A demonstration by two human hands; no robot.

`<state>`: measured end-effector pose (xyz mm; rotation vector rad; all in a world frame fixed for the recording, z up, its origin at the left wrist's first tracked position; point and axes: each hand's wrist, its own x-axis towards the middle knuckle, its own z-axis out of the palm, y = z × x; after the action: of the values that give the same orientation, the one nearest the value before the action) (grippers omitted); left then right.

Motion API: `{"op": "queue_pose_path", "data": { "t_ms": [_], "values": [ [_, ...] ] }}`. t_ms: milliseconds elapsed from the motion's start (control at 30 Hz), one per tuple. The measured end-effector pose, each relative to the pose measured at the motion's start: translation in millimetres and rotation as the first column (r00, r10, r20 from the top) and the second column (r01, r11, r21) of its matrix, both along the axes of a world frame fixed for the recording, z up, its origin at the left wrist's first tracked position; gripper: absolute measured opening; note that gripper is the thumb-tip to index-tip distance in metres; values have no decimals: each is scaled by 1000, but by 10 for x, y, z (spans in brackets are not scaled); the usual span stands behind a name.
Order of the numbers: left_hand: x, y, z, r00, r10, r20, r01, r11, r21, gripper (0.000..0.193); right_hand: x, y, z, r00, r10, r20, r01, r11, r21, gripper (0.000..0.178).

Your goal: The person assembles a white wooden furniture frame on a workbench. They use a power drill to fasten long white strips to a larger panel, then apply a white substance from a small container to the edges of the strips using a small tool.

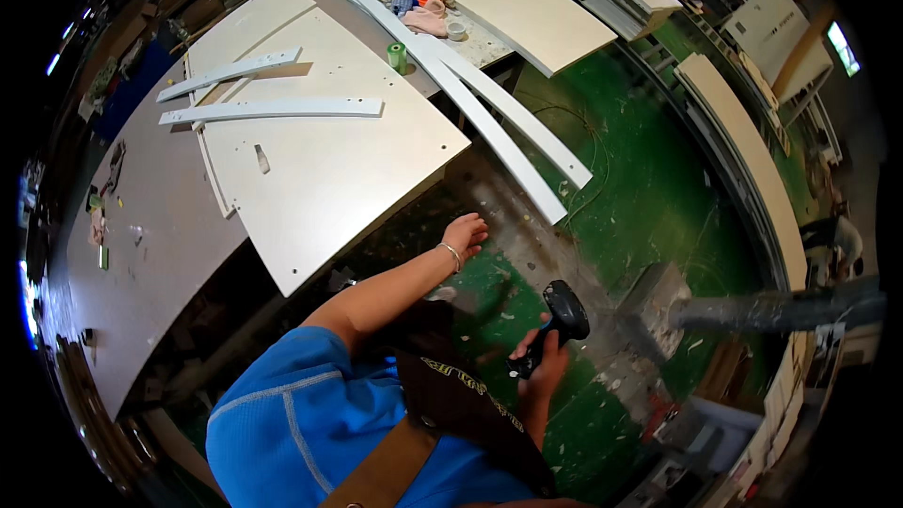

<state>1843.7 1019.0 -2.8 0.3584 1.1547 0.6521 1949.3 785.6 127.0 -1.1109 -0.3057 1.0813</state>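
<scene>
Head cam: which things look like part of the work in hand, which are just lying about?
Likely work:
- black handheld tool, in right hand
- white panel
- short white strips on it
- long white strips

Probably lying about:
- crumpled cloths
- green roll

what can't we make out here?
All in the head view:
- black handheld tool: handle partly covered by the right grip
- brown strap: cut off by lower edge
- small items on the far-left table surface: too small to identify
- person, far right: dim, small; hands unclear
</scene>
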Motion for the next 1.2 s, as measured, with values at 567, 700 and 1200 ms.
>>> {"op": "queue_pose_path", "data": {
  "t_ms": [567, 700, 1200],
  "values": [
    [1835, 1250, -624, 758, 652, 17, -651, 757, -52, 56, 3168, 935, -242, 993, 113, -23, -115, 963, -243, 43],
    [1616, 1123, -669, 319, 176, 931, -313, 947, -72, 32, 3936, 1228, -372, 966, 159, -204, -211, 939, -270, 43],
    [2231, 1039, -531, 823, 565, -51, -563, 825, 60, 34, 5519, 3024, -130, 822, 564, -79, -569, 806, -162, 36]
  ]
}}
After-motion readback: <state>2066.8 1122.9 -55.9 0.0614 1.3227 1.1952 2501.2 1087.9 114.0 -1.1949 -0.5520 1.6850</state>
